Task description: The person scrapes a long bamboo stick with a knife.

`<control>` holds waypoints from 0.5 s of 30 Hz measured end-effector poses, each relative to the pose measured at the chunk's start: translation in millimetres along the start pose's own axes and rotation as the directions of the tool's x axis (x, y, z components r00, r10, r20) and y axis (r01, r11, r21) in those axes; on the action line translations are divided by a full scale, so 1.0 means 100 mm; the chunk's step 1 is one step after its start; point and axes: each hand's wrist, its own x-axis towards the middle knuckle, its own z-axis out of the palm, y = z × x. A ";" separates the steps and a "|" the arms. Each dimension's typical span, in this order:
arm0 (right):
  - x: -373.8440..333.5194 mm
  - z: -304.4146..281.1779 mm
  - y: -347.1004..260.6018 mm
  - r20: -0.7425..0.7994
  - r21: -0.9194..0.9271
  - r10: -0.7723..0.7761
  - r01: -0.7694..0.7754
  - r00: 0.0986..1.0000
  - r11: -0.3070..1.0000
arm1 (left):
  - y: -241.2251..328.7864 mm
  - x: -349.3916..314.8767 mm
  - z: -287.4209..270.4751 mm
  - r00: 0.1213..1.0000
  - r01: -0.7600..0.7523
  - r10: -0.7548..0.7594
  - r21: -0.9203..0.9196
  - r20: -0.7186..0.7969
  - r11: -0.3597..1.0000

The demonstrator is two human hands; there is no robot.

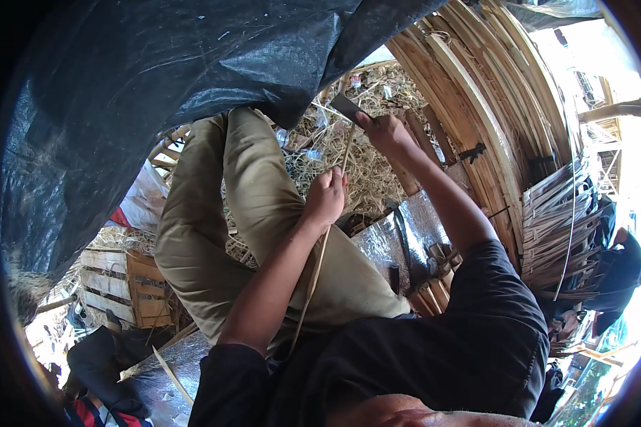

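Observation:
My left hand [325,198] is closed around a long thin strip of bamboo or wood [312,279], above my thigh. The strip slants from near my right hand, through the left fist and down toward my waist. My right hand [387,134] grips a knife with a broad, dark blade [346,107] that points up and left. The blade lies close to the strip's upper end; whether they touch I cannot tell. The knife's handle is hidden in my fingers.
A dark plastic sheet [171,64] hangs at the upper left. Long split bamboo strips [477,107] are stacked at the right. Shavings [370,171] litter the ground ahead. A wooden crate [124,285] stands at the left, and silvery sheeting [381,242] lies beside my leg.

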 end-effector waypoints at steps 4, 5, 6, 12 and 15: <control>0.15 -0.17 0.38 -0.020 -0.010 -0.043 0.043 0.999 0.999 | 0.17 0.01 0.09 0.995 0.015 -0.013 -0.018 0.100 1.000; 0.13 -0.39 0.11 0.105 0.009 0.186 -0.188 0.977 0.982 | 0.10 -0.02 0.06 0.996 0.029 -0.027 -0.018 0.089 0.999; 0.13 -0.41 -0.02 0.040 -0.041 0.177 -0.176 0.983 0.984 | 0.03 -0.04 0.04 0.998 -0.017 0.017 0.007 0.068 1.000; 0.17 -0.10 0.41 0.050 -0.154 -0.043 0.051 0.998 0.987 | 0.13 0.02 0.07 0.997 0.007 -0.008 0.014 0.071 1.000; 0.20 -0.15 0.35 0.062 -0.136 0.043 -0.034 0.997 0.990 | 0.08 -0.01 0.04 0.998 -0.005 0.001 0.054 0.068 0.999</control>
